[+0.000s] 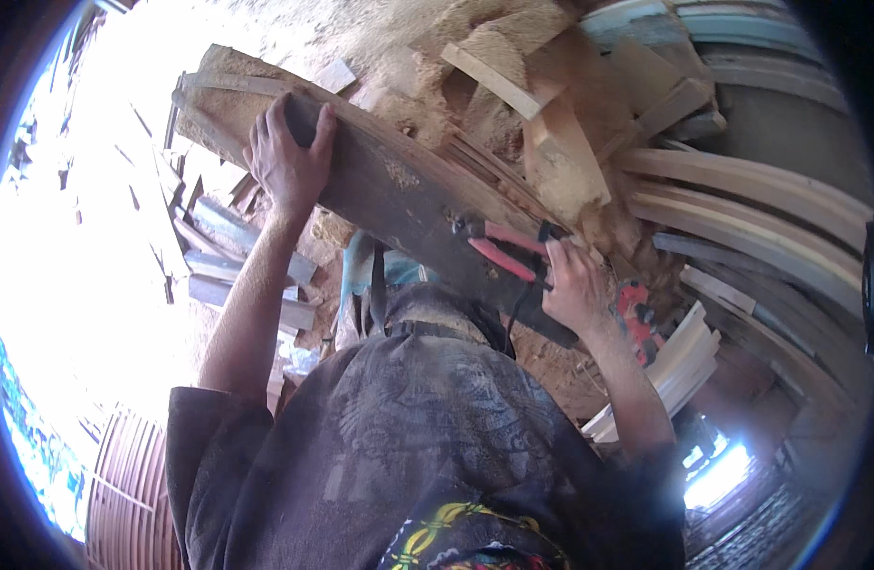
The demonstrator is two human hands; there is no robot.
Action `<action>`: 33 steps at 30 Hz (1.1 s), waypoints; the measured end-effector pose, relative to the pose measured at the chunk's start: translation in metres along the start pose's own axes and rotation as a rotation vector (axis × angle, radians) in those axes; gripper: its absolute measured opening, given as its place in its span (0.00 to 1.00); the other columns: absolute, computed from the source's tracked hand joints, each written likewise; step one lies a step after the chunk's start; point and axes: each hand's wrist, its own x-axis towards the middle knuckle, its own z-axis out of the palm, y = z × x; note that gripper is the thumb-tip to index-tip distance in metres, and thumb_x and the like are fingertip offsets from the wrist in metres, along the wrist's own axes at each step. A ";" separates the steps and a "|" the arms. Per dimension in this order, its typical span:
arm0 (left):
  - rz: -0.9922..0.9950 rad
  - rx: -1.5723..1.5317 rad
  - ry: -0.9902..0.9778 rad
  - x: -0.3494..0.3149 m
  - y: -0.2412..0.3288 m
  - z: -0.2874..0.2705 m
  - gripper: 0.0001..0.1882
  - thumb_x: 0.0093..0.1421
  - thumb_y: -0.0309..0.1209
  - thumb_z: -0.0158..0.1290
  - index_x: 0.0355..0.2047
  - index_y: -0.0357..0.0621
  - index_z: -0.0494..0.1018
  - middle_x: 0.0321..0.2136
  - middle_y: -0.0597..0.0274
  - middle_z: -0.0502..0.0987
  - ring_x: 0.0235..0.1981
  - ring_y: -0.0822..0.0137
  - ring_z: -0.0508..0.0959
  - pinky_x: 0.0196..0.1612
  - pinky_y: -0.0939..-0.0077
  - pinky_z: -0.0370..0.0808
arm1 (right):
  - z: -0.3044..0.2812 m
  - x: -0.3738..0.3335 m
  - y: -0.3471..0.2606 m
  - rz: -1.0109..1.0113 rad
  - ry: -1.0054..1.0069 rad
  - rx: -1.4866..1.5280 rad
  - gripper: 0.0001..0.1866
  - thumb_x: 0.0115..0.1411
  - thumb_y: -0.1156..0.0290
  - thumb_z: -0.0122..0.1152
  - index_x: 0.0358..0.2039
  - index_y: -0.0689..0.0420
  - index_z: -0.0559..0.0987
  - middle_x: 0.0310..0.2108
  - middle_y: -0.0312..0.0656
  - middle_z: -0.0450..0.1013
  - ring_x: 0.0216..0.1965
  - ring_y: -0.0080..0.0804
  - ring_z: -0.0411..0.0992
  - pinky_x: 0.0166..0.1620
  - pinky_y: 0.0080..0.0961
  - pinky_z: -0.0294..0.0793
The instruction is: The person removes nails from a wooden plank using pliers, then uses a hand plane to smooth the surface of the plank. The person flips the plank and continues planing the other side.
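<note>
A long, dark-faced wooden beam (389,204) slants across in front of me, from the upper left down to the right. My left hand (290,161) grips it near its far left end, thumb and fingers spread over the face and edge. In my right hand (575,285) are red-handled pliers (503,249), fingers closed round the handles. Their dark jaws rest at the beam's face, right of its middle. Whether the jaws bite on anything is too small to tell.
A red and black power tool (636,318) lies beyond my right wrist. Curved timber pieces (750,195) are stacked at the right, and wood offcuts (494,81) lie in sawdust at the far side. More scraps (218,252) sit at the left. Glare whitens the left side.
</note>
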 end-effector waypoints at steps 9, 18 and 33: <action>-0.058 -0.020 -0.016 0.004 0.000 0.012 0.43 0.65 0.67 0.56 0.65 0.45 0.72 0.59 0.50 0.78 0.65 0.49 0.73 0.65 0.48 0.63 | -0.051 -0.007 -0.067 0.150 -0.078 -0.488 0.30 0.65 0.78 0.59 0.68 0.63 0.69 0.50 0.53 0.76 0.53 0.51 0.76 0.59 0.52 0.73; -0.040 -0.056 0.036 -0.006 -0.004 0.015 0.41 0.64 0.67 0.57 0.64 0.47 0.74 0.59 0.52 0.79 0.64 0.51 0.75 0.67 0.49 0.64 | -0.100 0.025 -0.122 0.182 -0.321 -0.586 0.30 0.62 0.77 0.60 0.66 0.65 0.73 0.50 0.60 0.75 0.53 0.57 0.77 0.57 0.51 0.77; -0.044 -0.088 0.069 -0.001 0.005 0.005 0.38 0.61 0.61 0.65 0.60 0.46 0.76 0.52 0.53 0.82 0.57 0.52 0.79 0.62 0.54 0.68 | -0.118 0.070 -0.092 0.488 -0.710 -0.201 0.26 0.63 0.60 0.72 0.53 0.67 0.77 0.39 0.65 0.81 0.46 0.67 0.80 0.50 0.57 0.79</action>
